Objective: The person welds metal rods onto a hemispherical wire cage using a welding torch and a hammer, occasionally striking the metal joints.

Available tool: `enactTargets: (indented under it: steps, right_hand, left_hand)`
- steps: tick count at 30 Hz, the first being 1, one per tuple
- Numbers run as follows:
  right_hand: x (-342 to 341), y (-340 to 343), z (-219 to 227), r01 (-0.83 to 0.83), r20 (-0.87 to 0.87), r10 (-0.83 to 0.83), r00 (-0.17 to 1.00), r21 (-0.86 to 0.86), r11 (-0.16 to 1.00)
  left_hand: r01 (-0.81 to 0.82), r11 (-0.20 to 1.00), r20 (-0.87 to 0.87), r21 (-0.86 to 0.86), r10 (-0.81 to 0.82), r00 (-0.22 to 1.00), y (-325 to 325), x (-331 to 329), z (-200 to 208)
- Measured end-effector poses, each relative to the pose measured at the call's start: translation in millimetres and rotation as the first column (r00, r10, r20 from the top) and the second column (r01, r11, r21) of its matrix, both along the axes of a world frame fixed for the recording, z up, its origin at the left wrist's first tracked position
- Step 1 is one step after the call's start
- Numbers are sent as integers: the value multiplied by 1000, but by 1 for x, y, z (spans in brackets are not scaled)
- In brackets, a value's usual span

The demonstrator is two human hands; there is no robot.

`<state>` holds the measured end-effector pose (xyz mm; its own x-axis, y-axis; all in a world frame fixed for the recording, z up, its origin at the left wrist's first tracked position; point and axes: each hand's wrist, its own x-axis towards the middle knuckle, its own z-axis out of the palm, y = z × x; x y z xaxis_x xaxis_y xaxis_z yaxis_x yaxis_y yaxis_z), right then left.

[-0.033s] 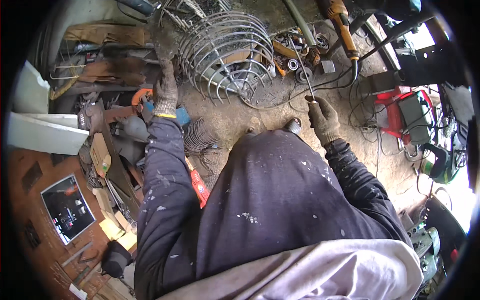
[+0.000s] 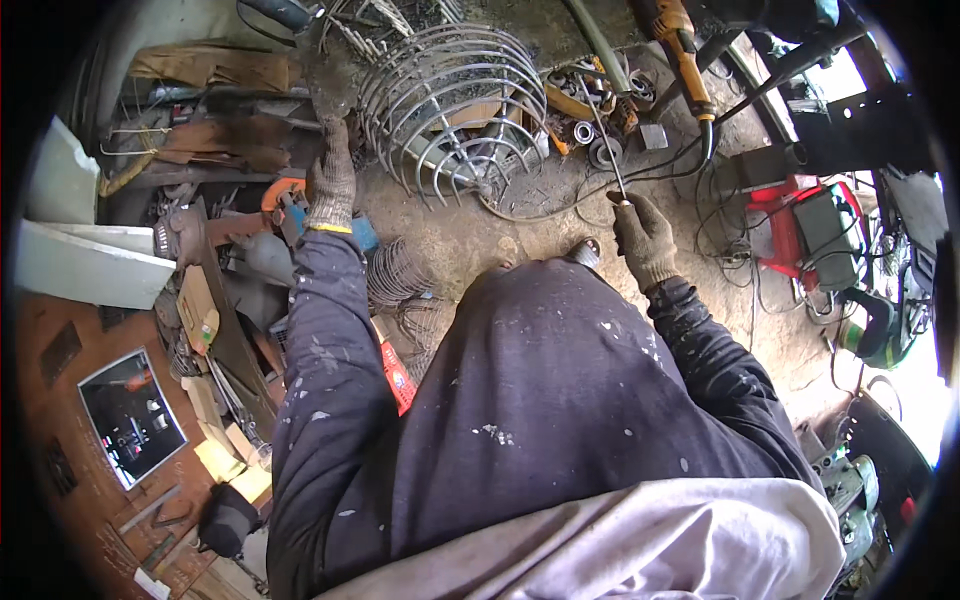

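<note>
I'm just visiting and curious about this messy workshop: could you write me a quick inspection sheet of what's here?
Surface: bare dirt floor, dusty.
Job's things: thin metal rod held upright in the right hand; round wire cage lying just beyond the left hand.
Clutter: metal rings, scrap boards, orange grinder.
Hands: both in work gloves; left reaches toward the cage, grip unclear.
Cables: black leads looping to a red machine.
Surroundings: orange power tool, green mask.
</note>
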<state>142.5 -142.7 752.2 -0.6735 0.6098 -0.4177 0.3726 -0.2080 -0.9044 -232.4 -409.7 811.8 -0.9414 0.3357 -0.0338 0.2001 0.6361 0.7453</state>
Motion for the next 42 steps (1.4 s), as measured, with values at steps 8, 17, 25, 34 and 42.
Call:
enactTargets:
  steps: [8,17,25,34,42]
  right_hand:
    - [6,-35,12,146,-45,-143,989,63,987]
    - [47,-104,13,215,-137,-212,968,13,976]
    - [80,-146,10,245,-94,-255,962,-109,964]
    - [47,-145,70,103,-180,-97,979,25,994]
    - [31,-136,89,-46,-274,78,959,120,992]
  left_hand:
    - [199,937,-48,-287,-222,974,8,-2,9]
    - [-82,890,139,448,21,990,-35,-2,-9]
    - [-367,681,372,634,147,916,-134,104,-84]
    - [82,860,346,504,-288,893,-86,247,-27]
    - [551,698,180,457,-679,711,-16,274,32]
